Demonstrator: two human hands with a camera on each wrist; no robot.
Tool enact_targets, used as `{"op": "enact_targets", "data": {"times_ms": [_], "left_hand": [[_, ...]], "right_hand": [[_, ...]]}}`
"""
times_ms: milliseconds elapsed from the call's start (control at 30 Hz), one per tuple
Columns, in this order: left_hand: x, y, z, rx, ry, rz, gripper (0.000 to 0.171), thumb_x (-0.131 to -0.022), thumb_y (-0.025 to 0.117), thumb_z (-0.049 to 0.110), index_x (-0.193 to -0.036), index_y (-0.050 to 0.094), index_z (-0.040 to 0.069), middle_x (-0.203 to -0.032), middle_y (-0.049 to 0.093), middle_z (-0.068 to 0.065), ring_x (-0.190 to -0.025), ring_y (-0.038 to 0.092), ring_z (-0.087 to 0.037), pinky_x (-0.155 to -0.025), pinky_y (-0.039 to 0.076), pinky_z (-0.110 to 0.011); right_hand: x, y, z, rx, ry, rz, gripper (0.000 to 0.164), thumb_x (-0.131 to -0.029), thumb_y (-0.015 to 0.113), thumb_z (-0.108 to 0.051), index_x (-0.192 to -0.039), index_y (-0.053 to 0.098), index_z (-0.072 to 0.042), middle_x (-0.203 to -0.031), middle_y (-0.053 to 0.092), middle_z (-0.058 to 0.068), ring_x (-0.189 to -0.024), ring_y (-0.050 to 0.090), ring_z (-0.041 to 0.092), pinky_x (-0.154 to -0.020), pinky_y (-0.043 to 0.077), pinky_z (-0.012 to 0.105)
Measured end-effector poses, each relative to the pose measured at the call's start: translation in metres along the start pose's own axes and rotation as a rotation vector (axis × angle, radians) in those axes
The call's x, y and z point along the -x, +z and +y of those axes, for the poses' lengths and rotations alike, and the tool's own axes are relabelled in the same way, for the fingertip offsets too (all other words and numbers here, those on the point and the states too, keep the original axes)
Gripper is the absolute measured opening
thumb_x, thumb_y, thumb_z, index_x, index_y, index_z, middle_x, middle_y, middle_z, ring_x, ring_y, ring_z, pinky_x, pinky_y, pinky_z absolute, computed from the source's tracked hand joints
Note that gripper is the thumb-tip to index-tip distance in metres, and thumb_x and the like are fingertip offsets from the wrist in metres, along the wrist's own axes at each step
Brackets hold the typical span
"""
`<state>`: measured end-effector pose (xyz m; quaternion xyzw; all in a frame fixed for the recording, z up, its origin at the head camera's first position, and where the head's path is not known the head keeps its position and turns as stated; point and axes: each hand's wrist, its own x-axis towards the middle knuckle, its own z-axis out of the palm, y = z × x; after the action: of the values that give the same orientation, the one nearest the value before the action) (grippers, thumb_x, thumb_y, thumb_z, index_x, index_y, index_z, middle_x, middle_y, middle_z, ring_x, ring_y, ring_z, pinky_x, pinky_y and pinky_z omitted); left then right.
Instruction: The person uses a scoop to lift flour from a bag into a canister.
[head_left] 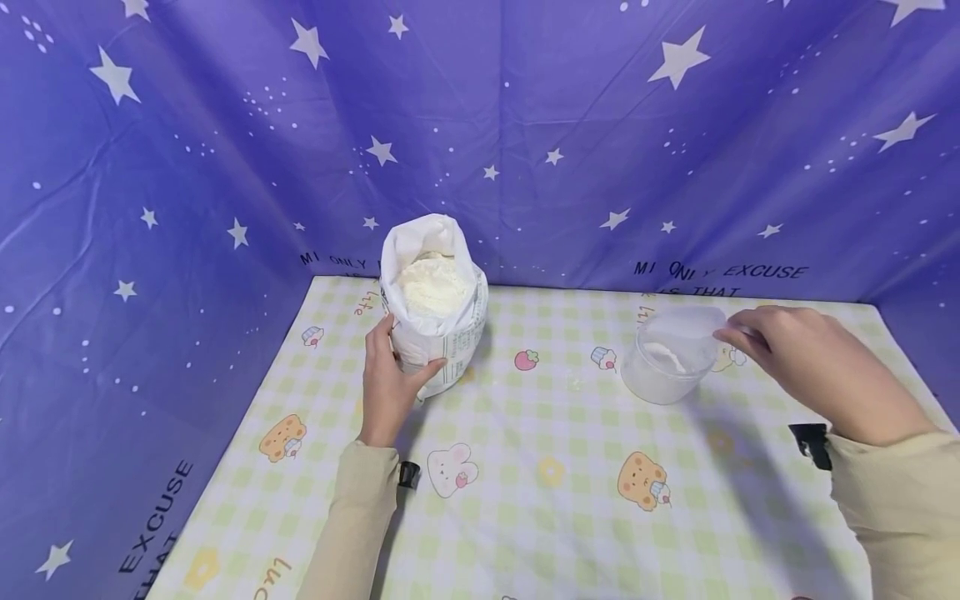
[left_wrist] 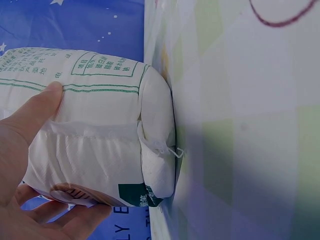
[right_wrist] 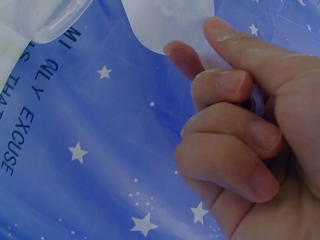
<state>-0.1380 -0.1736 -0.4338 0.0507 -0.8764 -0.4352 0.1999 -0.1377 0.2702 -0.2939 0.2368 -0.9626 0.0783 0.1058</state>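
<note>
A tall white flour bag (head_left: 453,346) with green print stands with its top open, pale powder (head_left: 435,285) heaped inside. My left hand (head_left: 393,375) grips its near side low down, thumb in front and fingers round the far side; the left wrist view shows the thumb on the print of the bag (left_wrist: 95,105). Further right, a clear round plastic tub (head_left: 660,387) stands on the cloth with some white powder in it. My right hand (head_left: 795,350) holds a translucent scoop (right_wrist: 172,22) by its handle, the scoop's head tilted over the tub's opening. White dust clings to the right fingers (right_wrist: 220,117).
A green-and-white checked cloth (head_left: 525,450) with cartoon prints covers the table. Blue star-patterned curtains (head_left: 465,100) hang close behind it and along the left side. Black straps sit at both wrists.
</note>
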Motion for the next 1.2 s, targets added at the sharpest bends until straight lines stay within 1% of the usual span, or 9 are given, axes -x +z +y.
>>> {"op": "enact_targets", "data": {"times_ms": [233, 433, 567, 667, 767, 933, 1033, 1100, 1200], "left_hand": [[0.000, 0.000, 0.001, 0.002, 0.005, 0.002, 0.101, -0.073, 0.090, 0.027, -0.151, 0.030, 0.004, -0.146, 0.039, -0.018, -0.123, 0.051, -0.032, -0.102, 0.052, -0.041], [0.001, 0.000, 0.001, 0.000, 0.008, 0.005, 0.100, -0.073, 0.090, 0.027, -0.151, 0.031, 0.004, -0.146, 0.039, -0.018, -0.123, 0.051, -0.031, -0.101, 0.052, -0.042], [0.001, 0.000, 0.000, -0.005, -0.003, 0.006, 0.100, -0.073, 0.090, 0.027, -0.151, 0.031, 0.005, -0.146, 0.039, -0.017, -0.124, 0.051, -0.031, -0.102, 0.052, -0.041], [0.001, 0.000, 0.000, -0.005, -0.004, 0.005, 0.100, -0.073, 0.090, 0.026, -0.151, 0.031, 0.005, -0.146, 0.039, -0.017, -0.123, 0.051, -0.032, -0.102, 0.052, -0.041], [0.001, 0.000, 0.001, -0.001, -0.003, 0.005, 0.100, -0.073, 0.090, 0.026, -0.151, 0.031, 0.005, -0.146, 0.039, -0.017, -0.122, 0.052, -0.032, -0.101, 0.052, -0.041], [0.001, 0.001, 0.001, 0.004, -0.004, -0.002, 0.100, -0.073, 0.090, 0.027, -0.151, 0.031, 0.005, -0.146, 0.039, -0.017, -0.121, 0.052, -0.031, -0.101, 0.052, -0.041], [0.002, 0.001, 0.001, 0.004, -0.004, -0.005, 0.101, -0.073, 0.090, 0.027, -0.151, 0.031, 0.005, -0.146, 0.039, -0.017, -0.122, 0.051, -0.030, -0.101, 0.052, -0.040], [0.002, 0.001, 0.001, 0.003, -0.004, -0.003, 0.101, -0.073, 0.090, 0.028, -0.151, 0.031, 0.005, -0.146, 0.039, -0.017, -0.122, 0.051, -0.030, -0.101, 0.052, -0.040], [0.001, 0.001, 0.002, -0.001, -0.005, 0.000, 0.101, -0.073, 0.090, 0.028, -0.151, 0.031, 0.005, -0.146, 0.039, -0.017, -0.122, 0.052, -0.030, -0.101, 0.052, -0.040]], "right_hand": [[-0.008, -0.002, -0.011, -0.005, 0.021, 0.025, 0.026, -0.098, 0.063, -0.017, -0.073, 0.059, -0.016, -0.061, 0.042, -0.006, -0.056, 0.036, 0.009, -0.055, 0.034, 0.026], [-0.014, 0.001, -0.018, -0.028, -0.034, 0.094, 0.034, -0.097, 0.064, -0.016, -0.066, 0.050, -0.019, -0.059, 0.036, -0.007, -0.055, 0.034, 0.008, -0.054, 0.031, 0.024], [-0.019, 0.002, -0.024, -0.035, -0.045, 0.121, 0.027, -0.096, 0.066, -0.015, -0.071, 0.057, -0.017, -0.061, 0.042, -0.007, -0.057, 0.039, 0.010, -0.054, 0.035, 0.026], [-0.021, 0.003, -0.027, -0.045, -0.047, 0.129, 0.015, -0.095, 0.066, -0.014, -0.080, 0.066, -0.014, -0.065, 0.051, -0.006, -0.060, 0.045, 0.012, -0.056, 0.042, 0.030], [-0.023, 0.003, -0.030, -0.061, -0.036, 0.129, 0.010, -0.096, 0.066, -0.015, -0.087, 0.071, -0.012, -0.071, 0.060, -0.003, -0.063, 0.052, 0.014, -0.060, 0.048, 0.037], [-0.026, 0.004, -0.034, -0.097, -0.010, 0.128, 0.012, -0.096, 0.066, -0.017, -0.093, 0.073, -0.007, -0.083, 0.070, 0.004, -0.075, 0.065, 0.024, -0.071, 0.055, 0.047], [-0.029, 0.006, -0.037, -0.117, -0.005, 0.122, 0.015, -0.097, 0.065, -0.017, -0.096, 0.074, -0.004, -0.089, 0.073, 0.009, -0.083, 0.068, 0.030, -0.076, 0.055, 0.050], [-0.033, 0.007, -0.040, -0.125, -0.004, 0.116, 0.017, -0.098, 0.064, -0.018, -0.098, 0.074, -0.004, -0.091, 0.073, 0.010, -0.085, 0.069, 0.031, -0.077, 0.055, 0.050], [-0.037, 0.008, -0.045, -0.130, -0.012, 0.114, 0.018, -0.099, 0.062, -0.020, -0.097, 0.073, -0.005, -0.089, 0.072, 0.007, -0.081, 0.068, 0.028, -0.076, 0.056, 0.048]]}}
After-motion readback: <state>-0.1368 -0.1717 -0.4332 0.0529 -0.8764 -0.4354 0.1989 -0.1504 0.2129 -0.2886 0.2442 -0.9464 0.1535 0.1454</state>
